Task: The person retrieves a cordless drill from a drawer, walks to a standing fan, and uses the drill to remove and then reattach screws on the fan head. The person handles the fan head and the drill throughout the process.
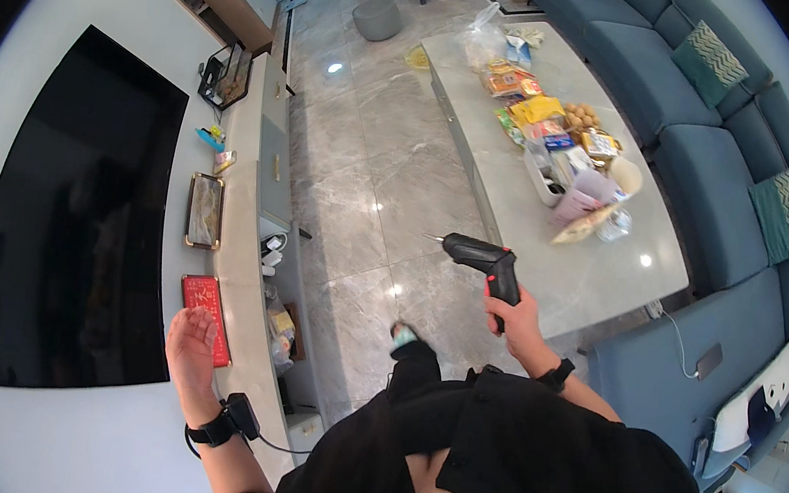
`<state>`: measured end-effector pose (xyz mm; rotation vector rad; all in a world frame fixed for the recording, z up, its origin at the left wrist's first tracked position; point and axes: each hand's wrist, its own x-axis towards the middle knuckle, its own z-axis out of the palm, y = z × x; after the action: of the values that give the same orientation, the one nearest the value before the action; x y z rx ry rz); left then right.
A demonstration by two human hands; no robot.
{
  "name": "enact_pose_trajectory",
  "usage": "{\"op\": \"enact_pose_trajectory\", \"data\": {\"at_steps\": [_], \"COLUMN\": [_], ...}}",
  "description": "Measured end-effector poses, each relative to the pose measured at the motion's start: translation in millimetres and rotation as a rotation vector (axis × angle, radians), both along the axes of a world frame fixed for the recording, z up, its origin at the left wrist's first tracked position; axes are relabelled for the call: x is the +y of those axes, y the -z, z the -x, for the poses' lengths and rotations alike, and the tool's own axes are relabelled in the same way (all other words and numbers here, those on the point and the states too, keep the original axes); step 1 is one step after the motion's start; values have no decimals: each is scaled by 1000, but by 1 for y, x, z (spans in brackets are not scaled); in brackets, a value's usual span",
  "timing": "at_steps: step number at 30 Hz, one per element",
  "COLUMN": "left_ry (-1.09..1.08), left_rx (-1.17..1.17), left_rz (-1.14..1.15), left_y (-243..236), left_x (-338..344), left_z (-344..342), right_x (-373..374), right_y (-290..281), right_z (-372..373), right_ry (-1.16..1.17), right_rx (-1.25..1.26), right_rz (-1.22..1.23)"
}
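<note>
My right hand [520, 323] is wrapped round the grip of a black cordless screwdriver [480, 254] with red accents. Its body is bent like a pistol, and its thin metal bit points left over the floor. The tool is held up between the TV cabinet and the coffee table [596, 286]. On the left, my left hand [192, 352] is raised by the cabinet top, its fingers loosely curved with nothing visible in them. A red rectangular board [210, 308] with gold markings lies beside it, partly covered by the hand.
A large black television [82, 228] hangs on the left wall above a long cabinet [275, 133]. The cabinet bears a framed tray [206, 211]. Snack packs [539, 112] and a white bin [543, 174] crowd the coffee table. Beyond stand a blue sofa [706, 157] and a grey pouf [377, 20].
</note>
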<state>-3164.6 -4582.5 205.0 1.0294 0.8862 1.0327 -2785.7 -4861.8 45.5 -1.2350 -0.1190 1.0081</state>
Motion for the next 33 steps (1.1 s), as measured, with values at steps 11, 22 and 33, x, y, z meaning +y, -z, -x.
{"op": "enact_pose_trajectory", "data": {"at_steps": [11, 22, 33], "left_ry": [270, 359, 145], "left_rx": [-104, -94, -103], "left_rz": [5, 59, 33], "left_y": [10, 35, 10], "left_x": [319, 559, 779], "left_z": [-133, -327, -423], "right_x": [189, 424, 753], "right_y": [11, 4, -38], "right_z": [-57, -202, -396], "right_ry": [354, 311, 28], "right_rx": [20, -10, -61], "right_rz": [154, 78, -59]}}
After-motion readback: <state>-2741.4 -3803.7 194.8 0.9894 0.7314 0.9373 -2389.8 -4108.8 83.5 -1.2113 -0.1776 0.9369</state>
